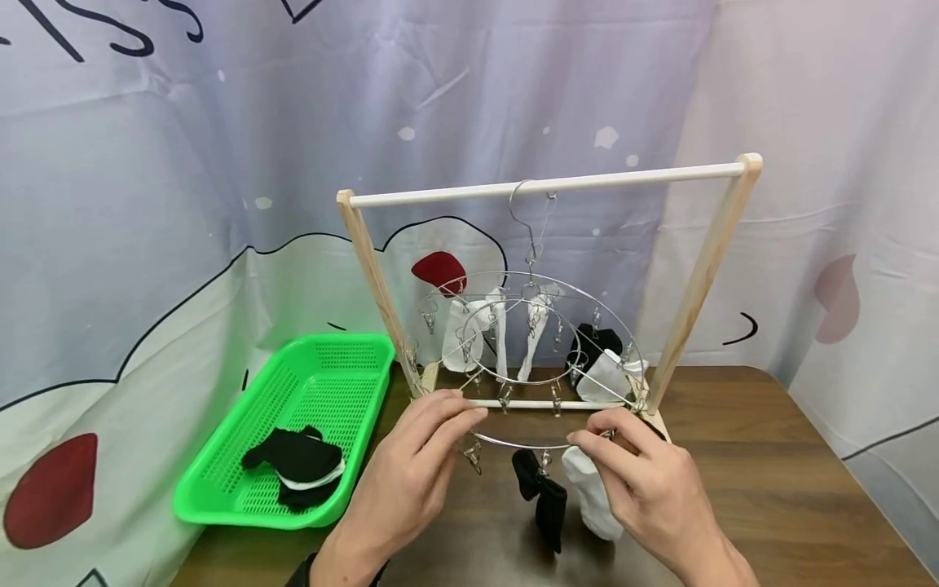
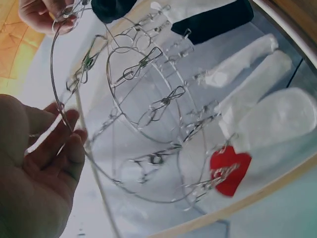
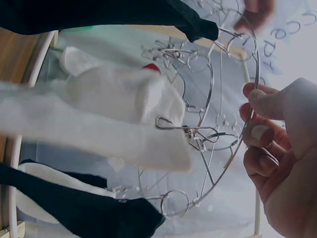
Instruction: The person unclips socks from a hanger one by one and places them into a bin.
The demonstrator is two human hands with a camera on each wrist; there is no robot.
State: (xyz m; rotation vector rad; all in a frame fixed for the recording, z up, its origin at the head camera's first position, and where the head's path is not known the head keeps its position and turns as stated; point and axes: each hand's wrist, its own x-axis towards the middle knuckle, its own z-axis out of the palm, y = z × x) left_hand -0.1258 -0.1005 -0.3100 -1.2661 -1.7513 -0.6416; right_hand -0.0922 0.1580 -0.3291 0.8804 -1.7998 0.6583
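A round wire sock hanger with many small metal clips hangs by its hook from a rod. My left hand pinches the front left of its outer ring between thumb and fingers. On the front right of that ring, my right hand has a similar pinch. Between the hands a black sock dangles from a clip, beside a white sock. Further white socks hang at the back. Black and white socks also hang on the right side, partly hidden in the head view.
The wood rack's white rod spans above the hanger, and its right post slants down to the brown table. A green basket with black and white socks stands left. A printed curtain closes the back.
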